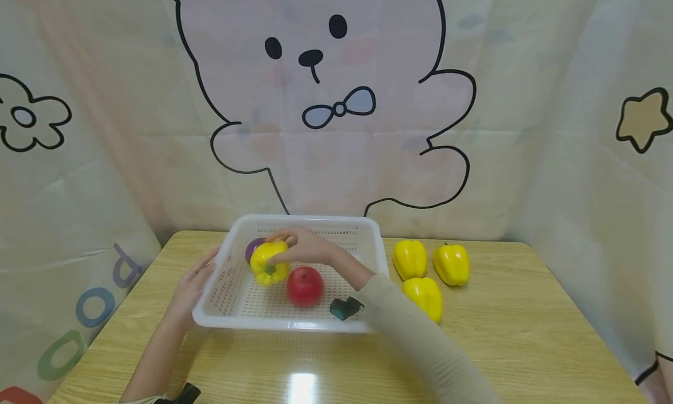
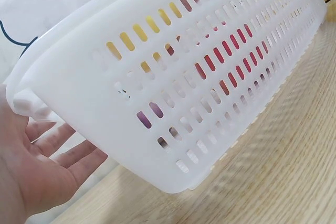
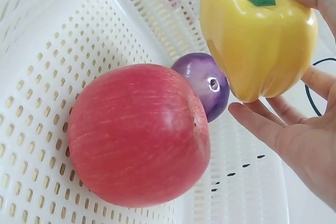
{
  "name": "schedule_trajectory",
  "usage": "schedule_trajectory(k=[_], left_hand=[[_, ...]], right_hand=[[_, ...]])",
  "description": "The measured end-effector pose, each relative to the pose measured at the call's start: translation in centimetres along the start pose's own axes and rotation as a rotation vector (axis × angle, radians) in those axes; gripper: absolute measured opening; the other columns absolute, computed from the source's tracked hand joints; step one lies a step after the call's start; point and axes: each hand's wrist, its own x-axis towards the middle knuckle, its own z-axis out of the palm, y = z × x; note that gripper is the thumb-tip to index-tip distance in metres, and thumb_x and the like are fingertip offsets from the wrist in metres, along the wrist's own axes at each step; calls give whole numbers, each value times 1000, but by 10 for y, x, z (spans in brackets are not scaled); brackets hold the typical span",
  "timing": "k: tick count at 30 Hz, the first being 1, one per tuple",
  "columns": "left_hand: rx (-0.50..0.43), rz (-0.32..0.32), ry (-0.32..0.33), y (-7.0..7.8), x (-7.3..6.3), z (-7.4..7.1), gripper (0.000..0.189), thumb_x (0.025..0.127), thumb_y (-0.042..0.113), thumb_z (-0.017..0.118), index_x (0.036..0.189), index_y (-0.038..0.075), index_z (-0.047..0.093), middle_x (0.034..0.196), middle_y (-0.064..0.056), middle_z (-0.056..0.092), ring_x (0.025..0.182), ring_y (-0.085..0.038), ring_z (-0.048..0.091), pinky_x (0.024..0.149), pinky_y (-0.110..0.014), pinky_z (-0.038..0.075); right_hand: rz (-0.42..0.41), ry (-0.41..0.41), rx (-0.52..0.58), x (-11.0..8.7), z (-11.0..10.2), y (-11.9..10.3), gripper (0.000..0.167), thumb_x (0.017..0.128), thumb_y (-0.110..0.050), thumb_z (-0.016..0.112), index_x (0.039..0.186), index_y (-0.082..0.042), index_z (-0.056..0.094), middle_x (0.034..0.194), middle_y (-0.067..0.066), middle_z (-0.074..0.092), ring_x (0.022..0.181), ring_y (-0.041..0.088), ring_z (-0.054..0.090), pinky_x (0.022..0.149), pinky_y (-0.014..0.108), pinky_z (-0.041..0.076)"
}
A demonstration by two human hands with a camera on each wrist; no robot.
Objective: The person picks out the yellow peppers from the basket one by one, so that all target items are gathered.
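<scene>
My right hand [image 1: 305, 245] holds a yellow bell pepper [image 3: 257, 40] with a green stem, thumb near the top and fingers around its side and lower end. The pepper is over the left part of a white perforated plastic basket [image 1: 242, 321]. Inside the basket sit a red apple [image 3: 137, 137] and a smooth, round purple fruit or vegetable [image 3: 202, 82], partly hidden behind the pepper in the head view. At the basket's left end, my left hand [image 2: 39, 166] touches the wall beneath the rim, its fingers mostly extended.
Three more yellow bell peppers, a back left one [image 1: 410, 259], a right one [image 1: 451, 264] and a front one [image 1: 423, 298], lie on the wooden table [image 1: 515, 334] right of the basket. A printed curtain [image 1: 505, 176] hangs behind the table.
</scene>
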Motion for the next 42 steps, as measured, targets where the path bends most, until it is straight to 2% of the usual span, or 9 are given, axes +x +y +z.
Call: schedule_trajectory(k=[2,7,22,34,42], left_hand=[[-10,25,-9,0,-1,-1,64,115,43,40,169,14,23,116,25,62,105,0,65,87,-27,58],[-19,49,-14,-1,-2,-1,63,115,42,40,169,13,24,114,25,64,104,-1,66,86,-26,58],[-3,23,3,-1,-1,0,63,115,43,39,169,15,24,114,23,62,103,-1,66,86,-27,59],[3,11,10,0,-2,1,62,115,43,39,169,16,24,113,24,62,102,0,66,86,-27,59],[-7,-3,3,1,-2,0,63,115,43,38,170,17,22,113,25,62,102,0,66,87,-28,59]], right_hand=[[-7,5,11,-1,-1,-1,55,90,-33,81,141,-17,66,138,1,67,115,20,64,92,31,59],[-12,9,28,-4,-3,-4,56,90,-33,82,141,-18,67,138,1,67,116,21,64,91,32,59],[-6,38,6,-19,-7,-13,56,89,-38,82,141,-22,68,136,-5,67,118,19,63,91,31,59],[-27,91,7,-36,-9,-17,52,90,-38,82,138,-22,68,138,-7,66,124,21,62,99,41,57],[-21,108,9,-46,-12,-24,50,91,-37,81,136,-20,69,140,-2,64,128,28,61,99,45,58]])
